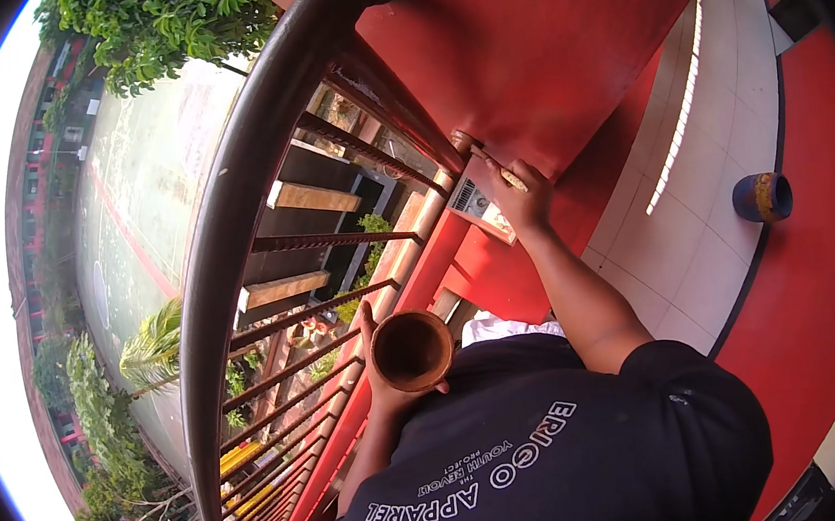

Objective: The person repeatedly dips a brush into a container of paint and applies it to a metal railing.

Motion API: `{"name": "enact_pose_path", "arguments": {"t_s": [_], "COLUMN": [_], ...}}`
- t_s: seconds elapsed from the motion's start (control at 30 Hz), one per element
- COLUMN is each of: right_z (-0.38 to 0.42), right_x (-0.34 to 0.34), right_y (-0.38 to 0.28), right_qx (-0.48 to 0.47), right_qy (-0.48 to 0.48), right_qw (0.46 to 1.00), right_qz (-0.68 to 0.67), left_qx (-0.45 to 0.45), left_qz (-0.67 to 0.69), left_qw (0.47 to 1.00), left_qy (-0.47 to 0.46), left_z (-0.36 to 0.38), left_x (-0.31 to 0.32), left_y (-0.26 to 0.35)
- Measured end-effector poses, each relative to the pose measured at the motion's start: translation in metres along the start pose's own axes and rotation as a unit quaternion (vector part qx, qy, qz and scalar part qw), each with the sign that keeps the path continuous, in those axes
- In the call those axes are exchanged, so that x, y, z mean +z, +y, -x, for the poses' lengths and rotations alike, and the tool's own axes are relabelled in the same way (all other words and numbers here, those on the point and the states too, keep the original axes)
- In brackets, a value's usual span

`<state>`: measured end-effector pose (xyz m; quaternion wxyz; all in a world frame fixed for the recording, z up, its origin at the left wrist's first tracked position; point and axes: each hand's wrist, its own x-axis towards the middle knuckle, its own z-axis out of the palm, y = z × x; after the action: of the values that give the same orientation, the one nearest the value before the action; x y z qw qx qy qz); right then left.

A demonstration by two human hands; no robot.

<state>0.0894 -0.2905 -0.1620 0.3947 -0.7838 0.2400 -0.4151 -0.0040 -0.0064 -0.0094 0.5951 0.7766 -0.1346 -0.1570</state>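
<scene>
- My right hand [519,190] is closed around a slim tool that looks like a brush [467,142], with a pale bit of its handle showing between my fingers. Its dark end is right up by the red wall [556,26], close to where the railing meets it. Can't tell if it's actually touching.
- My left hand [392,363] has a round brown cup [412,350], fingers wrapped around the outside and the mouth facing the camera. Inside looks dark reddish brown, can't make out if there's anything in it. It's just in front of my dark T-shirt [556,448], well apart from the brush.
- Just beside my right hand there's a printed sheet [478,204] with pictures on it, too small to read.
- A bit of white cloth [509,327] shows past the T-shirt, between my arms.
- On my left runs the railing [231,198], thick dark handrail and thin bars, some of them twisted.
- Over on my right, a blue pot [762,198] with a yellowish patch sits where the pale tiled floor [681,225] meets the red floor [805,314].
- Beyond the railing: a big court [154,185] with a red line, plus leafy trees [127,479].
</scene>
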Motion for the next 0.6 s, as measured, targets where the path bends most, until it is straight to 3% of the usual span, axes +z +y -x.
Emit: {"name": "enact_pose_path", "arguments": {"t_s": [0.17, 0.3, 0.5, 0.6], "right_z": [-0.033, -0.035, -0.024, -0.027], "right_x": [0.012, 0.032, 0.043, 0.028], "right_y": [-0.028, -0.04, -0.011, -0.022], "right_qx": [-0.068, -0.002, 0.016, 0.022], "right_qy": [-0.01, 0.011, -0.022, -0.005], "right_qw": [0.998, 0.996, 1.0, 1.0], "right_qz": [-0.001, -0.09, 0.011, -0.003], "left_qx": [0.005, 0.008, 0.035, 0.061], "left_qz": [0.023, 0.043, -0.01, -0.045], "left_qw": [1.0, 0.999, 0.999, 0.997], "left_qy": [-0.017, -0.009, -0.021, -0.03], "left_z": [-0.001, -0.002, 0.002, 0.0], "left_x": [0.004, 0.005, -0.004, -0.008], "left_y": [-0.006, 0.002, -0.007, -0.008]}}
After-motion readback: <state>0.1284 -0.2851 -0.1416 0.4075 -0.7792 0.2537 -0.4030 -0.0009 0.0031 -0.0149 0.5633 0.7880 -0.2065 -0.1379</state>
